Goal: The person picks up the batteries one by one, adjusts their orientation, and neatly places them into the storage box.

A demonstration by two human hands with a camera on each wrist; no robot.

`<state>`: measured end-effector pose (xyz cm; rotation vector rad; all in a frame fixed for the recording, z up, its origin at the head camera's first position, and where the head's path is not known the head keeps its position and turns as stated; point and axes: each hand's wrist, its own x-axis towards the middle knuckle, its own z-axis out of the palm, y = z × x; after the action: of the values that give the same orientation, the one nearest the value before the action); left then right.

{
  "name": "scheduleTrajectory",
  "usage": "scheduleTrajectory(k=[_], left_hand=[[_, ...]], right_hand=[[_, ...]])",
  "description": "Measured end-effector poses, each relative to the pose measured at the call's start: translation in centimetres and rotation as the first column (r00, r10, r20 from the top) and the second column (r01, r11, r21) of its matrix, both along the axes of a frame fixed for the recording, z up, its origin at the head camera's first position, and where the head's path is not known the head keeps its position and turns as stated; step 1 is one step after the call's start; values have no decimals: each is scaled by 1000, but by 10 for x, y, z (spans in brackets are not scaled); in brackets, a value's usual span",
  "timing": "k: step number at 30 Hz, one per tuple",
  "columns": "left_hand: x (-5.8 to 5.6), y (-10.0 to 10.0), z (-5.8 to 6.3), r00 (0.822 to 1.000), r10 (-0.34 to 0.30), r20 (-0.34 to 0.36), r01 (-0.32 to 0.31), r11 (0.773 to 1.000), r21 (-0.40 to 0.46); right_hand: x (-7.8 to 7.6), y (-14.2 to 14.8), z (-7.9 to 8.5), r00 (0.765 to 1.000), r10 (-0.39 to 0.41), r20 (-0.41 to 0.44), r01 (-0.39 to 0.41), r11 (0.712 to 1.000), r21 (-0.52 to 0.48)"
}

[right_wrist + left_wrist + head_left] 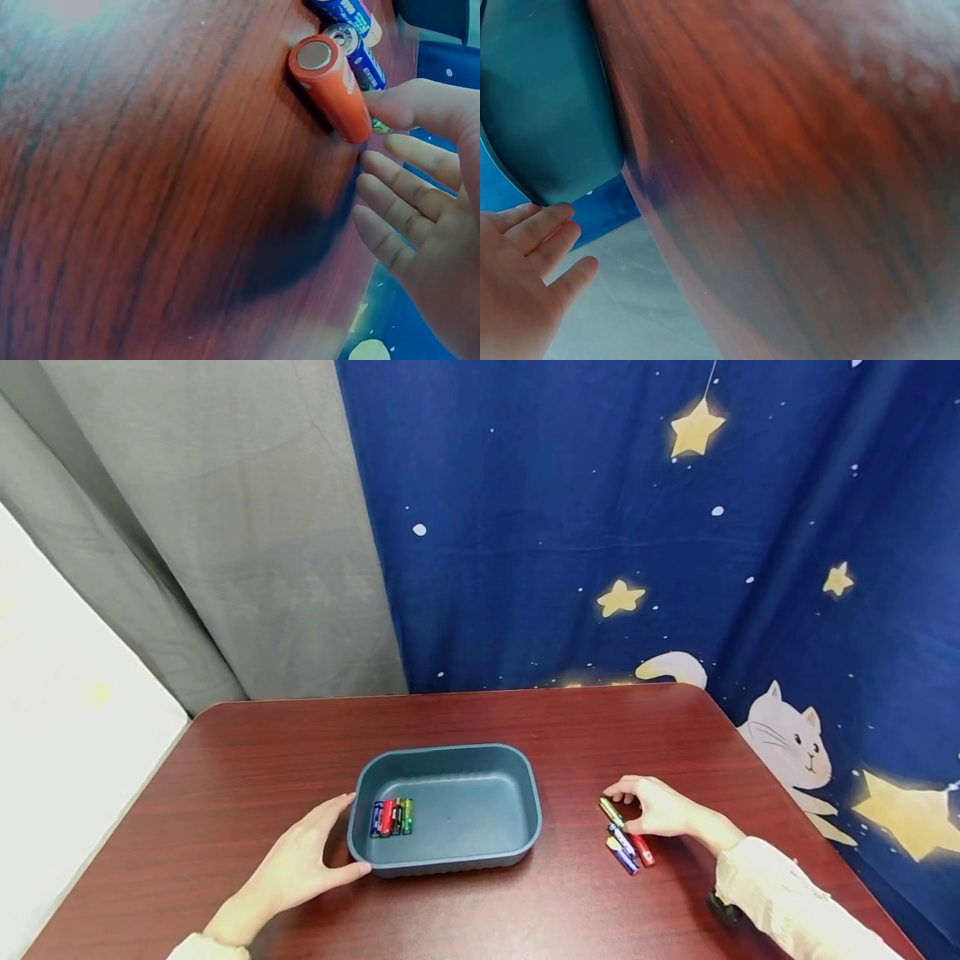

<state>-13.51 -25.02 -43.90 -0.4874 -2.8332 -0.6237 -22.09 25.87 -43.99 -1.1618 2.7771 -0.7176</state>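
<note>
My left hand (300,858) is at the left end of a dark teal plastic tray (480,860), fingertips at its left rim and thumb at the near left corner. In the left wrist view its fingers (544,225) touch the tray's edge. Blue, red, dark and green batteries (387,818) lie side by side inside the tray. To the right, my right hand (660,808) reaches over a green battery (611,811), index finger and thumb near its two ends. A red battery (330,90) and blue batteries (622,841) lie beside it on the table.
The dark red wooden table (570,910) has rounded far corners. Behind it hang a grey curtain (262,527) and a blue curtain (525,527) with stars and a cat. A white surface (67,710) stands along the left.
</note>
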Motion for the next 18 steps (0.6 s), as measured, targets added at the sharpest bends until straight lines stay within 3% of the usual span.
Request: scheduleTrajectory(k=[9, 18], left_hand=[[0, 0, -1, 1000, 5, 3, -5, 1000, 8], [0, 0, -1, 1000, 6, 7, -6, 1000, 11]], right_hand=[[-2, -5, 2, 1000, 25, 0, -25, 1000, 14], [-6, -10, 0, 999, -35, -4, 35, 999, -10]])
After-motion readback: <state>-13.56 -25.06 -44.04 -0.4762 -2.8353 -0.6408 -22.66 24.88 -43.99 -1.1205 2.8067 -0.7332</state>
